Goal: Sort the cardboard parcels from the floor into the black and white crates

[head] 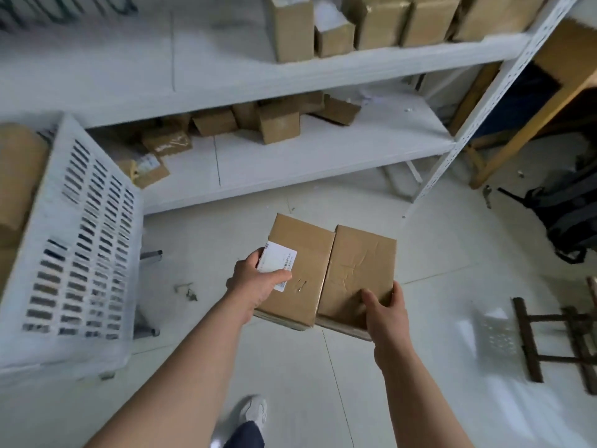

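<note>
Two parcels held side by side, touching, above the pale floor. My left hand (258, 279) grips the near corner of the brown cardboard parcel with the white label (307, 240). My right hand (384, 305) clasps the near edge of the plain brown cardboard parcel (358, 263). The white perforated plastic crate (84, 253) stands to my left. In my judgement, I should carry both level and read the label before choosing a crate.

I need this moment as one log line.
left hand: grips labelled brown cardboard parcel | right hand: grips plain brown cardboard parcel | white slotted plastic crate: at left
</note>
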Tool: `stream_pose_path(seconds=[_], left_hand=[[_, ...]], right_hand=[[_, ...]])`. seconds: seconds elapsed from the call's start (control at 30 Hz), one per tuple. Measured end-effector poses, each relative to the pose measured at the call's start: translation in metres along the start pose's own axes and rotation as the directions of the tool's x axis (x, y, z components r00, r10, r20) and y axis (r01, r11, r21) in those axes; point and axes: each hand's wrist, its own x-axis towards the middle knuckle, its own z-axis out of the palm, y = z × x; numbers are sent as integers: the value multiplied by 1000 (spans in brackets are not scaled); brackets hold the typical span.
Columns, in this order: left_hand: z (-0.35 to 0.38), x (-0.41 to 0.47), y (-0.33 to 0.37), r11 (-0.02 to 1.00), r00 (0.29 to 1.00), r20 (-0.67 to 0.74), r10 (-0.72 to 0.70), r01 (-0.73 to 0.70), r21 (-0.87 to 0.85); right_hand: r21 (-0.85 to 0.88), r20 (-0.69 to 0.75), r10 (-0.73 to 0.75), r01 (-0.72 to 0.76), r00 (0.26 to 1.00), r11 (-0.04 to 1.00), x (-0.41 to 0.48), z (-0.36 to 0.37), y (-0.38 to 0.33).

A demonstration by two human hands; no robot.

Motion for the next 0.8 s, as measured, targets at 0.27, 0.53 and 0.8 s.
stream_pose_path(seconds=[0.27,0.53,0.8], left_hand=[[-160,-160,88,967,957,-274,100,-158,-199],[-311,-255,47,890,859,-510,41,-263,-372],[-443,-259,-39,900,839,-535,-100,-152,-407]], right_hand=[[-30,259,-295,313,920,949,-152,21,-175],[-8,570,-354,436,741,900,-290,113,-236],[-179,710,-226,481,667,858,-365,246,-214]])
